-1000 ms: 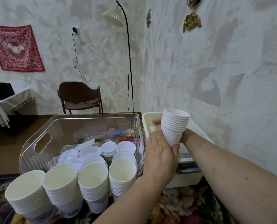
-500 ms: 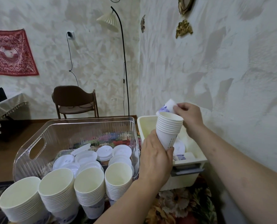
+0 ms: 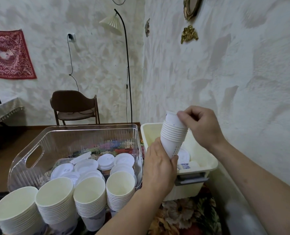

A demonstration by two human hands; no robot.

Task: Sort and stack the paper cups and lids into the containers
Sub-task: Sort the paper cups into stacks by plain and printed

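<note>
My left hand (image 3: 159,168) grips the bottom of a stack of small white paper cups (image 3: 173,136), held above the cream bin (image 3: 206,160). My right hand (image 3: 200,126) pinches the rim of a single paper cup (image 3: 172,118) that sits partly inside the top of that stack. The cream bin holds a lid (image 3: 184,155) and a printed cup lying on its side (image 3: 186,166). White lids (image 3: 107,161) lie in the clear plastic basket (image 3: 39,143). Several stacks of larger cups (image 3: 88,192) stand in front of the basket.
A textured wall runs close along the right of the cream bin. Behind the table stand a brown chair (image 3: 73,106) and a floor lamp (image 3: 125,65). A flowered cloth (image 3: 183,216) covers the surface under the containers.
My right hand brought a single cup up from the bin and set it into the top of the stack held in my left hand. The stack rose slightly.
</note>
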